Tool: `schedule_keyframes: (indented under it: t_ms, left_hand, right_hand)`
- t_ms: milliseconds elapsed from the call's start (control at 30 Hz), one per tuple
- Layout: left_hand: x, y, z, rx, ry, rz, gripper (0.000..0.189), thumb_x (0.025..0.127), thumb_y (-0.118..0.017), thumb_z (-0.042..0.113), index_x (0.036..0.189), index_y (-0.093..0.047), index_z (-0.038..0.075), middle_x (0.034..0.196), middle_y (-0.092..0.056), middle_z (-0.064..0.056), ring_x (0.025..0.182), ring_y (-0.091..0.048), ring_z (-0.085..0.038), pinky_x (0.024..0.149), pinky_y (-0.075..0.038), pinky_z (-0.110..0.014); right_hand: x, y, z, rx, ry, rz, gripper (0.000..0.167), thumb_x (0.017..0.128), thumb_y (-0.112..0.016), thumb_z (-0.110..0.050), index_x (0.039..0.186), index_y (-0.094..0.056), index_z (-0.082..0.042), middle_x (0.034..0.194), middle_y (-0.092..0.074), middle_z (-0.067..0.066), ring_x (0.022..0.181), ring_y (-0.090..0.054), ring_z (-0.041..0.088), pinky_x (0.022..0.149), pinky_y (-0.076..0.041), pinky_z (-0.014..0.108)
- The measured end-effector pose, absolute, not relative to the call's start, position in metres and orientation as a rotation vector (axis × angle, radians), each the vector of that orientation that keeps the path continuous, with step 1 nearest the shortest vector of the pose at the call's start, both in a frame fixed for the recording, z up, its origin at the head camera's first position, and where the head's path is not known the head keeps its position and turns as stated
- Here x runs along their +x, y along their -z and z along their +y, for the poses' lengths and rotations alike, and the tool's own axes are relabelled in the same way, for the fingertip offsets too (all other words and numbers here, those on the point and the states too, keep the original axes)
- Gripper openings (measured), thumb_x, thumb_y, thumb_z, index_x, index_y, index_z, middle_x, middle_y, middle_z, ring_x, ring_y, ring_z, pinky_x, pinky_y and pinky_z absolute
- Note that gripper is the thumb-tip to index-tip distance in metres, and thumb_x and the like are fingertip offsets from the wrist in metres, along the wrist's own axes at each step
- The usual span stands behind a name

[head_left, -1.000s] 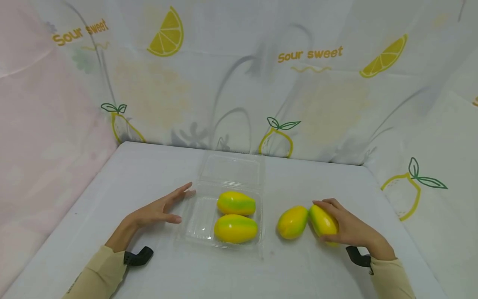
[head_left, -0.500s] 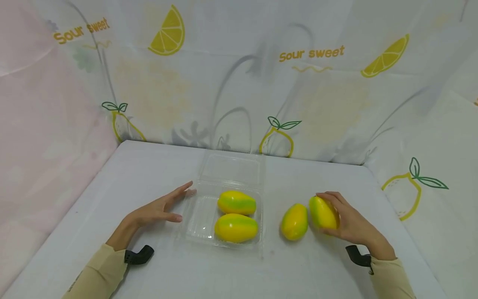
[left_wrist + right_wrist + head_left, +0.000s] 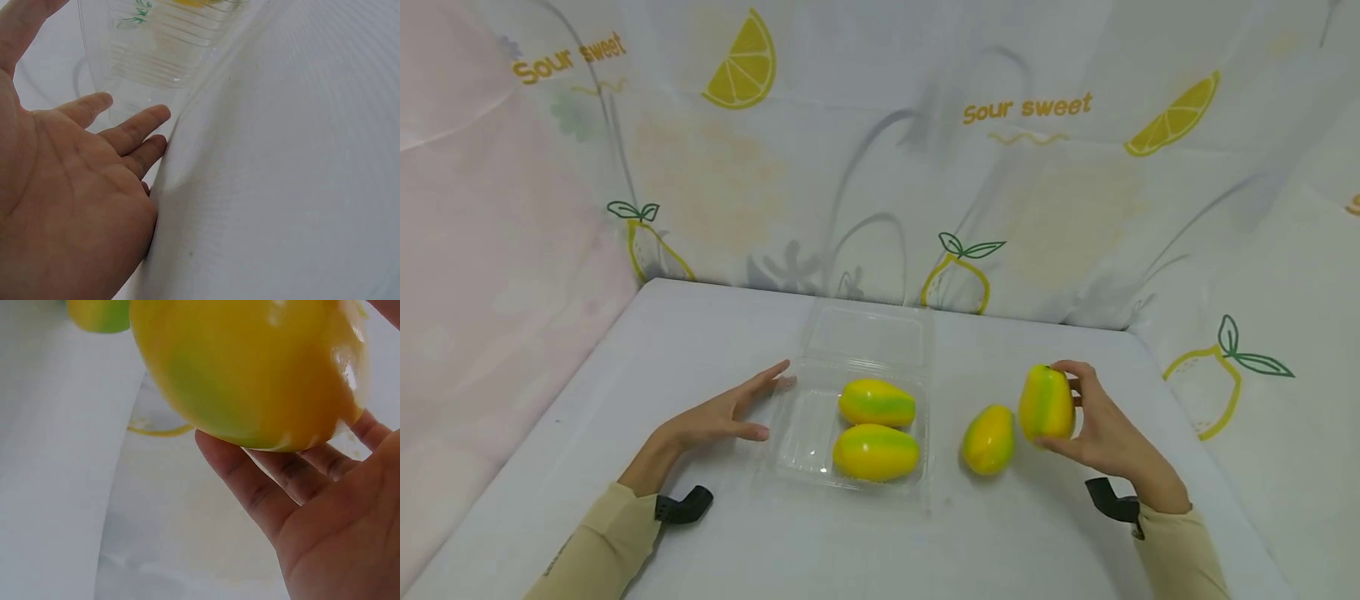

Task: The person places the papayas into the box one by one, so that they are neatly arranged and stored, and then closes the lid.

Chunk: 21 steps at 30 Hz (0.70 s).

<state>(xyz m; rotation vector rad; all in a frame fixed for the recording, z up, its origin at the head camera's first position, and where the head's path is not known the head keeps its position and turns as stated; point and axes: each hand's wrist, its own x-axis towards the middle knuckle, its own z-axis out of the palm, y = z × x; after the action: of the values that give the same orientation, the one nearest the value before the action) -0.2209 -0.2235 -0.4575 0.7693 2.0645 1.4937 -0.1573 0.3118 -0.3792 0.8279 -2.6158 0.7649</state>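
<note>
My right hand [image 3: 1112,437] grips a yellow-green papaya [image 3: 1045,404], thumb at its near end and fingers round the far side. The fruit stands upright above the table; in the right wrist view this papaya [image 3: 244,369] fills the top, with fingertips against it. Just left of it lies a second papaya [image 3: 988,440]. Two more, a far papaya [image 3: 877,402] and a near papaya [image 3: 876,453], lie side by side in the right part of a clear plastic clamshell box [image 3: 801,475]. My left hand [image 3: 711,421] rests beside the box's left edge, fingers spread and holding nothing.
The box's transparent lid [image 3: 868,333] is folded back toward the rear of the white table [image 3: 715,542]. Behind the table hangs a lemon-printed cloth [image 3: 850,167], with more cloth along both sides.
My right hand has raised and turned its papaya from lying tilted on the table to upright. The loose papaya beside it has rolled slightly. My left hand has stayed in place.
</note>
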Motion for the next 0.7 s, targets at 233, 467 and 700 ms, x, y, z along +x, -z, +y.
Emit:
schedule_keyframes:
  t_ms: [233,467,700]
  left_hand:
    - [-0.221,0.455,-0.223,0.759,-1.491,2.060,0.097,0.086,-0.070,0.015,0.159,-0.007,0.026,0.163,-0.018,-0.016,0.150,-0.002,-0.041,0.109,0.003,-0.075]
    - [-0.220,0.457,-0.220,0.755,-1.492,2.057,0.097,0.086,-0.070,0.015,0.159,-0.008,0.028,0.163,-0.018,-0.016,0.150,-0.003,-0.040,0.110,0.003,-0.075]
    - [-0.220,0.456,-0.222,0.750,-1.481,2.077,0.097,0.086,-0.070,0.017,0.159,-0.008,0.028,0.163,-0.019,-0.015,0.150,-0.003,-0.040,0.110,0.002,-0.075]
  right_hand:
    - [-0.173,0.364,0.276,0.952,-0.780,-2.602,0.099,0.064,-0.092,-0.011,0.144,-0.035,-0.004,0.134,-0.044,0.011,0.108,-0.048,0.014,0.085,-0.048,0.021]
    - [-0.187,0.367,0.248,1.013,-0.883,-2.659,0.089,0.071,-0.089,-0.023,0.142,-0.036,-0.011,0.134,-0.043,0.004,0.110,-0.048,0.013,0.088,-0.051,0.038]
    - [-0.190,0.375,0.239,1.066,-0.891,-2.663,0.089,0.074,-0.087,-0.026,0.146,-0.036,-0.015,0.139,-0.042,0.002,0.113,-0.048,0.012,0.095,-0.050,0.034]
